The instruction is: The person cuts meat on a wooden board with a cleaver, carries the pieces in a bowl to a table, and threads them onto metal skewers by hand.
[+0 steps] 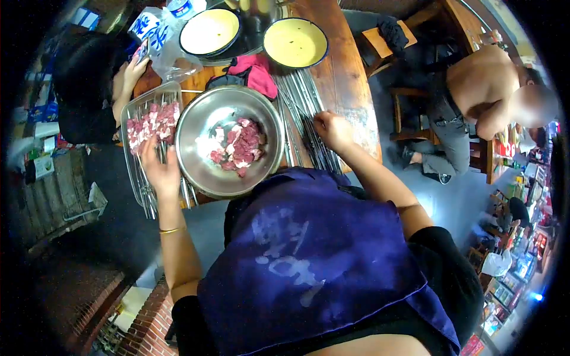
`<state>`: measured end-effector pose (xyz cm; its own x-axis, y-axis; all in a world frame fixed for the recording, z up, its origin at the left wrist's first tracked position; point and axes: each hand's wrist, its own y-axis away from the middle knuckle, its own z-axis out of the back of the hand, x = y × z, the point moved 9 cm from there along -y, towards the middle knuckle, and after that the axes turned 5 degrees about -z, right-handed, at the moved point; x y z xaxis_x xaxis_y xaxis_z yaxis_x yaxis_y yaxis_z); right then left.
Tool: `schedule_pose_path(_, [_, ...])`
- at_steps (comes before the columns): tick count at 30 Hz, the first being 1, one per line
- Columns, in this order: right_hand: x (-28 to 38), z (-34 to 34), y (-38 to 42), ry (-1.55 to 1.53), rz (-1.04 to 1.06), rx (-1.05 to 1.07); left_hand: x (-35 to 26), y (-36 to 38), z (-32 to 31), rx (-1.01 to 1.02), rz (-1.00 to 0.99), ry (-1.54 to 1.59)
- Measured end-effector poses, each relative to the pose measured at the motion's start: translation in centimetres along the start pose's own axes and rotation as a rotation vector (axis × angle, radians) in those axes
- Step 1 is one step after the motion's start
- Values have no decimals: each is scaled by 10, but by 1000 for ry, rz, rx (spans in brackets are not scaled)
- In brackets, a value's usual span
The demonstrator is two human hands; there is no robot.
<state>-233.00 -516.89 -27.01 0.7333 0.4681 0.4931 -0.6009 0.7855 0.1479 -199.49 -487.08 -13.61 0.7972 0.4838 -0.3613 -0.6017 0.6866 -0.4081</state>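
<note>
My left hand (159,169) rests at the near part of a clear tray (134,178), thumb and fingers apart, fingertips right at the skewered meat (155,123). Metal skewer ends stick out over the tray's near edge. Beside it stands a large steel bowl (199,172) with chunks of raw red and white meat (242,144) inside. To the right of the bowl lies a pile of metal skewers (303,98). My right hand (333,132) is curled closed over the right side of this pile; what its fingertips pinch is hidden.
Behind the bowl lies a pink and black cloth (258,72). Two yellow enamel basins (295,44) stand at the back near a plastic bag (178,62). A person at the left holds a phone (142,50). Another person (481,83) sits at the right beyond the wooden table (362,113).
</note>
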Motion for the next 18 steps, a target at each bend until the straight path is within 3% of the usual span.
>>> schedule_pose_path(6, [60,-18,-4,92,194,128,-64,11,-41,82,-67,198])
schedule_pose_path(18, [48,-61,-29,52,-83,314,-72,48,-29,112,56,287])
